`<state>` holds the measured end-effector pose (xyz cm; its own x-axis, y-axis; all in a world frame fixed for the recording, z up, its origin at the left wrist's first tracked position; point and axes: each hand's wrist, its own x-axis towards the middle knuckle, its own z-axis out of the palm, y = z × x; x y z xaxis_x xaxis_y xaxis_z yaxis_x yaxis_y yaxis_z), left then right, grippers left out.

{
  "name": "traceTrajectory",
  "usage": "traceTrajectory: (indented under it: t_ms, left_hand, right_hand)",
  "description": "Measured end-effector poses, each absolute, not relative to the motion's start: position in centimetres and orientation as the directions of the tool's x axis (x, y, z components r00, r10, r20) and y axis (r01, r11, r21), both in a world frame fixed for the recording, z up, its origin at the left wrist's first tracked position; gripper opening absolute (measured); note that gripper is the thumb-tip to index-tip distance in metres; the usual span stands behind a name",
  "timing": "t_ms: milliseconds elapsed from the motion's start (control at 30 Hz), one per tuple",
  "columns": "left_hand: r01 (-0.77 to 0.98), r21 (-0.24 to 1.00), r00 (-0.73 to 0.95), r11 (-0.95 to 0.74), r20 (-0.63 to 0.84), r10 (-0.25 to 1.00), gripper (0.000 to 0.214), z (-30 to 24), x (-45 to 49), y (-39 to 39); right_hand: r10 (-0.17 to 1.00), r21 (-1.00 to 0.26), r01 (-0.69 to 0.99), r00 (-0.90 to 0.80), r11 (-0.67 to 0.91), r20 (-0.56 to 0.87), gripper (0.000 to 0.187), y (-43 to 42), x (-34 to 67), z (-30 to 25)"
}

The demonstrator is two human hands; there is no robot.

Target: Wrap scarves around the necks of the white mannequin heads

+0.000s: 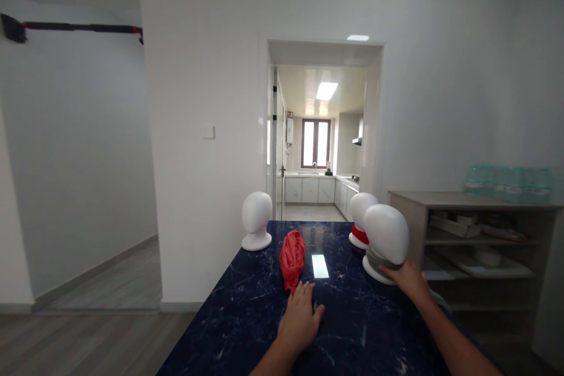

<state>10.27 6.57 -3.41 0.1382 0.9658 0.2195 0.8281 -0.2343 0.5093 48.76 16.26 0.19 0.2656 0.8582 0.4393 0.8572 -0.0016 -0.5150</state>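
Two bare arms come in from the bottom and lie over a dark blue bench (247, 311) with thin white lines in it. The left hand (302, 318) lies flat on the bench, palm down. Its fingers (304, 292) are straight and close together, and their tips touch the near end of a red cloth (292, 257). The red cloth is bunched up in a long lump in the middle of the bench.

The right hand (408, 279) is over at the right side of the bench. It touches the bottom of a white doll head (386, 234) with no face. This head has a gray band (374, 258) round its neck. I cannot tell if the right fingers are gripping the head or just resting on it.

Just behind that head stands a second white head (362, 207) with a red band (360, 235) on its neck. A third white head (257, 216) stands bare at the far left corner, well apart from the other two.

Beside the bench on the right is a wooden shelf (476, 198) with things on it. Far behind the bench, an open door (325, 129) shows a kitchen.
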Motion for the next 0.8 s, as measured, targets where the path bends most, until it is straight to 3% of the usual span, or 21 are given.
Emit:
traceTrajectory:
  t_ms: [100,167,267,433,533,600,667,733,800]
  left_hand:
    - [0.833,0.498,0.142,-0.241,0.227,0.963,0.069,-3.4,10.3,6.7]
    - [0.837,0.490,0.141,-0.243,0.236,0.961,0.068,-3.4,10.3,6.7]
    - [0.841,0.485,0.137,-0.242,0.242,0.960,0.066,-3.5,10.3,6.8]
    - [0.818,0.507,0.128,-0.271,0.299,0.946,0.061,-4.3,10.3,7.0]
    - [0.731,0.602,0.075,-0.323,0.400,0.913,0.047,-3.9,9.9,7.3]
    - [0.621,0.708,-0.081,-0.336,0.485,0.871,0.035,-3.0,8.9,8.0]
    - [0.495,0.817,-0.364,-0.296,0.504,0.783,0.030,-1.8,7.0,9.3]
    - [0.387,0.903,-0.637,-0.186,0.408,0.654,0.031,-0.7,4.3,11.3]
    - [0.356,0.931,-0.733,-0.077,0.329,0.596,0.037,0.0,1.3,13.6]
  right_hand:
    - [0.835,-0.344,0.908,0.374,-0.240,0.403,0.066,13.5,48.3,-0.5]
    - [0.846,-0.212,0.937,0.343,-0.278,0.407,0.052,11.5,47.1,-0.9]
    - [0.918,-0.145,0.978,0.193,-0.150,0.348,0.032,8.9,43.5,-1.1]
    - [0.967,-0.262,0.958,-0.045,0.112,0.250,0.022,8.1,36.2,0.1]
    - [0.956,-0.288,0.933,-0.141,0.216,0.258,0.016,9.5,33.1,1.0]
    - [0.947,-0.309,0.912,-0.194,0.270,0.257,0.016,10.6,31.3,1.4]
    - [0.934,-0.331,0.885,-0.249,0.326,0.255,0.016,11.6,29.3,1.6]
    - [0.892,-0.376,0.815,-0.351,0.441,0.284,0.017,12.1,26.8,1.6]
    - [0.816,-0.442,0.687,-0.457,0.577,0.354,0.019,12.4,24.1,1.2]
